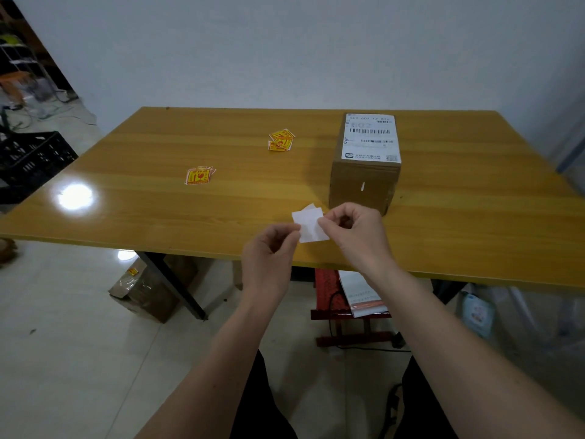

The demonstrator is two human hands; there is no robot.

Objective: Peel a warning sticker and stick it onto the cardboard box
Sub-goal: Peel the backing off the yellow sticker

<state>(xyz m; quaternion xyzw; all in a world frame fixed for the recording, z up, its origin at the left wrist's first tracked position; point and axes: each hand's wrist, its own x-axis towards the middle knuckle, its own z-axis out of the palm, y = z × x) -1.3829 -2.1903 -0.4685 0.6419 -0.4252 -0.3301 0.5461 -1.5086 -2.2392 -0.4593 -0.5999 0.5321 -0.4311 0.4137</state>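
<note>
**Sticker handling at the table edge**

Wood-grain table stands against a plain pale wall and carries the cardboard box, which bears a white shipping label on top. Two loose piles of yellow-and-red warning stickers lie well apart from the box.

Both hands hold one sticker above the near table edge, just in front of the box, white side toward the camera. The left hand pinches its left edge between thumb and forefinger; the right hand pinches the right edge, remaining fingers curled.

The sticker appears thin, light and limp, and one upper corner already lifts away. Judged from this, grip at a corner, peel slowly, and keep the adhesive face from folding onto itself. The brown front face of the box offers bare area for placement.
</note>
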